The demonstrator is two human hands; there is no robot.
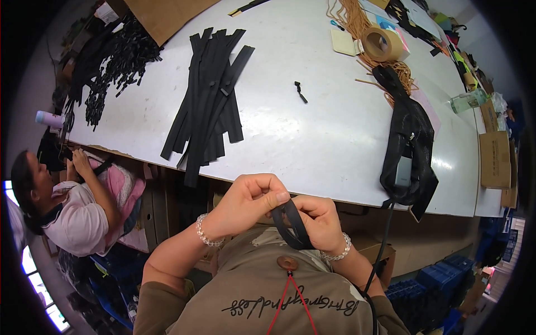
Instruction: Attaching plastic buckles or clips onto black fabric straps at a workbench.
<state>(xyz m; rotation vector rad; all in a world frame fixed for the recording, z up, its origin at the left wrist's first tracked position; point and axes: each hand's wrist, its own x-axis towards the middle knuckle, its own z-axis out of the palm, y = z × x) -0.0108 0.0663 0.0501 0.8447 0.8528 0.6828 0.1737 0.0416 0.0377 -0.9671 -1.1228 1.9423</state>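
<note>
Just in front of my body, past the table's near edge, a black zipper strip [298, 230] hangs bent into a loop between my two hands. My left hand [248, 202] pinches one part of it between thumb and forefinger. Against the loop's other side, my right hand [322, 221] is closed with curled fingers; its fingertips are partly hidden by the strip. Both hands almost meet at the top of the loop. A pile of flat black zipper strips [209, 106] lies on the table ahead to the left. Farther right rests a small black cord pull [301, 92].
On the white table [324, 139], a black mesh pouch [410, 139] with a cable lies at right. Behind it are a tape roll [382, 43] and tan cords [352, 19]. Many black cord pulls [128, 50] heap at far left. A co-worker [84, 206] sits left.
</note>
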